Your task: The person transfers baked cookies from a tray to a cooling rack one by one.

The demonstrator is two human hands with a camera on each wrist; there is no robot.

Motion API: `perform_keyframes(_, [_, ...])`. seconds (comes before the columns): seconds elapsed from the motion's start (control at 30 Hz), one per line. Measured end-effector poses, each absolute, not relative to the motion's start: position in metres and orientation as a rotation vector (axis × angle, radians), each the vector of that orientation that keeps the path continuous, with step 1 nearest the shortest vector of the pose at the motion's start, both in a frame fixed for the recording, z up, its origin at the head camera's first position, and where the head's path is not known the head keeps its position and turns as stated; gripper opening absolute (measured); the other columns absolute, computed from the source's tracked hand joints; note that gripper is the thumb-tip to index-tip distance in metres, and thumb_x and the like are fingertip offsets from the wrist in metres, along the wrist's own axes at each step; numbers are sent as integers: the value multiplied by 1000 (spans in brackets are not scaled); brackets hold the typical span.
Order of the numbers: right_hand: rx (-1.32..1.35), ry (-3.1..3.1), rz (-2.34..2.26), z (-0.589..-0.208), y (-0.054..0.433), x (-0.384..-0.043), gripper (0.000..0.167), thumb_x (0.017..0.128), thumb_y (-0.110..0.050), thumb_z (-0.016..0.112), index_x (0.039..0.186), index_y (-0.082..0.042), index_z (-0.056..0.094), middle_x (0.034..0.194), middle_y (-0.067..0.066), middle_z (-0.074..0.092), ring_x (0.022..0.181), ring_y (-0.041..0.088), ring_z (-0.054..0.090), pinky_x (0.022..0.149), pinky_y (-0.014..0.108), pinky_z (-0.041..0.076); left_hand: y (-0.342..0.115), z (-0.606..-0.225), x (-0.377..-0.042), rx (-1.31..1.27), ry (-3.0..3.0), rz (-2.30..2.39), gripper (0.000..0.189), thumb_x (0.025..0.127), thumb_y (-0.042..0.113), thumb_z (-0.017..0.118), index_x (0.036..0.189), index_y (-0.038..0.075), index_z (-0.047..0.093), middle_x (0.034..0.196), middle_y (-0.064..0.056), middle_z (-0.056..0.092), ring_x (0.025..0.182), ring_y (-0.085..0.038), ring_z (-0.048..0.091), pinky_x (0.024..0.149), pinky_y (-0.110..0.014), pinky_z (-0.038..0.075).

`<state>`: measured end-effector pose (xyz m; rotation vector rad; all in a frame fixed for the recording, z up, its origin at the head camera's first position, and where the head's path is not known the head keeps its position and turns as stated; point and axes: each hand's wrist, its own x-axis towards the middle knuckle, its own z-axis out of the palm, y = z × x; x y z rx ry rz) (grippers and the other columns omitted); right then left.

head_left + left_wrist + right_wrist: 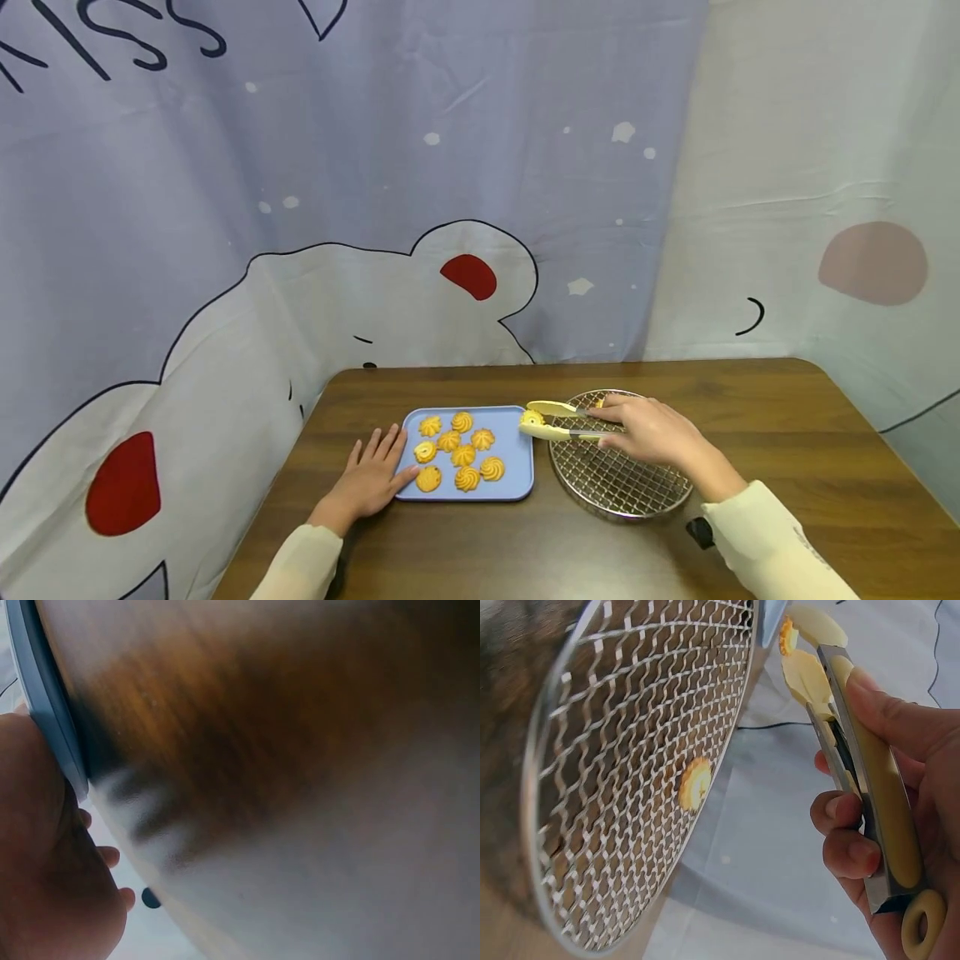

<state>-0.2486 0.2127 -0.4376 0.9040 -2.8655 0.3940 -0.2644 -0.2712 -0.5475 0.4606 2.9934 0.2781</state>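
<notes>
My right hand (647, 427) grips a pair of yellow-tipped tongs (881, 787), thumb on one arm and fingers curled round the other. Between the tong tips is a cookie (532, 417), over the right edge of the blue tray (517, 475). Several swirled golden cookies (463, 455) lie on that tray. At the tray's left edge, my left hand (369, 477) rests with fingers spread and thumb against the rim. A round wire rack (622, 479) sits right of the tray, under my right hand. One cookie (695, 784) lies on its mesh, mostly hidden by the hand in the head view.
The brown wooden table (465, 550) carries everything. Behind it hangs a curtain (585, 208) with a cartoon bear print. A small black object (701, 533) shows by the right cuff.
</notes>
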Motion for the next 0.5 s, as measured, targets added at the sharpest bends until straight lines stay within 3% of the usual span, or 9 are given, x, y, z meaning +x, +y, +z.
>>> perform_keyframes(0.27, [845, -2882, 394, -439, 232, -238, 49, 87, -30, 80, 132, -13, 70, 119, 3, 68, 85, 16, 68, 74, 39, 58, -271, -545, -262, 470, 3006, 258, 81, 103, 66, 34, 163, 12, 22, 168, -13, 18, 154, -44, 13, 118, -66, 7])
perform_keyframes(0.37, [814, -2890, 412, -438, 238, -236, 49, 87, -30, 80, 131, -12, 70, 126, 7, 68, 93, 25, 71, 79, 44, 59, -270, -544, -261, 468, 3006, 261, 81, 103, 65, 34, 163, 11, 22, 168, -14, 19, 153, -44, 13, 118, -67, 7])
perform_keyframes(0.5, [776, -2897, 425, -438, 245, -234, 49, 87, -28, 80, 131, -10, 69, 128, 9, 67, 92, 25, 72, 78, 45, 59, -267, -538, -258, 461, 2995, 264, 79, 105, 61, 36, 162, 8, 22, 168, -17, 18, 153, -46, 13, 118, -68, 6])
